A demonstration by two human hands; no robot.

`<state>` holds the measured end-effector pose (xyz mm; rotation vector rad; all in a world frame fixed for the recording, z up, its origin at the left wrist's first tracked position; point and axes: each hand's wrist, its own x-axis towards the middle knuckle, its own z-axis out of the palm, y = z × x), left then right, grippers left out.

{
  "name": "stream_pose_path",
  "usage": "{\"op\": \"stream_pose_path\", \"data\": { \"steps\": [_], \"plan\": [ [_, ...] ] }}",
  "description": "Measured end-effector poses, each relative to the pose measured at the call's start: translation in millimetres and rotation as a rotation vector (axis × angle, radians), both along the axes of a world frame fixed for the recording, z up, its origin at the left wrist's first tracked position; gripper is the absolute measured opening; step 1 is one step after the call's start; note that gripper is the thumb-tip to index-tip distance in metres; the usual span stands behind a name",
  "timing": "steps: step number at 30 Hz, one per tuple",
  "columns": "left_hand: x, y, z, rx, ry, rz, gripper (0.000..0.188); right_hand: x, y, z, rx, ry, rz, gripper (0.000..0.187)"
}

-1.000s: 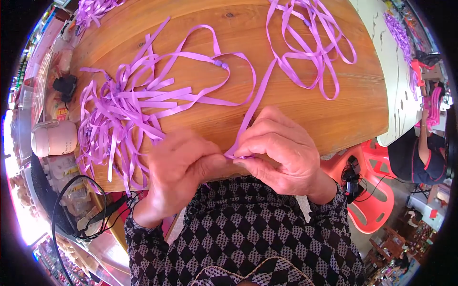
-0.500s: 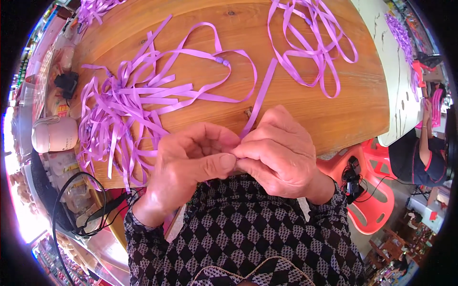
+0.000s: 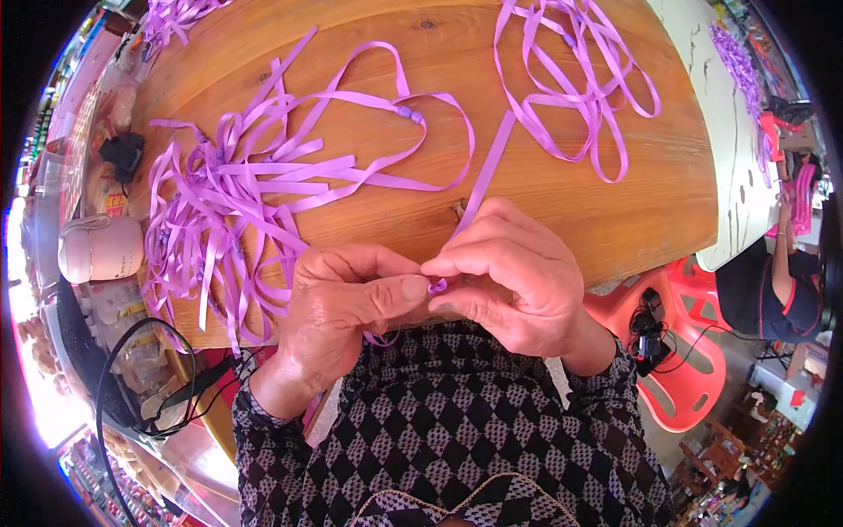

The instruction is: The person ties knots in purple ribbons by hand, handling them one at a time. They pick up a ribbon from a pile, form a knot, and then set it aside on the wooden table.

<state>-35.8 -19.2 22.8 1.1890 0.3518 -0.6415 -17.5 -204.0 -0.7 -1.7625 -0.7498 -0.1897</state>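
Observation:
In front of my body my two hands meet over a narrow purple ribbon. A small twisted bit of the ribbon sticks out at the fingertips. My left hand pinches it between thumb and bent forefinger. My right hand is curved around the same spot, its thumb and forefinger apart, the forefinger tip close to the left fingers. From behind the right hand a purple strap runs up to a looped ribbon bunch at the far right. A short ribbon piece hangs below my left hand.
A tangled heap of purple ribbons with small purple fasteners covers the left of the wooden table. A pink rounded speaker-like case and a black cable lie at left. An orange chair stands right; another person sits beyond.
My right thumb has parted from its forefinger, baring the twisted bit of ribbon. My left hand has kept its pinch, shifting slightly lower.

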Motion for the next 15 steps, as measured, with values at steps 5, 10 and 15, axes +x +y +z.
{"op": "stream_pose_path", "data": {
  "steps": [5, 10, 15],
  "plan": [
    [-2.3, -3.2, 0.3, -0.019, 0.027, 0.055, 0.014, 0.1, -0.1, -2.3, 0.062, 0.011, -0.008, 0.029],
    [-4.6, -5.6, -0.2, 0.047, -0.01, 0.079, 0.013, -1.6, -1.1, -2.6, 0.042, -0.018, -0.038, 0.029],
    [-5.3, -5.1, -1.0, 0.056, -0.029, 0.05, 0.014, -0.8, -0.1, -0.8, 0.014, -0.032, -0.041, 0.031]
  ]
}}
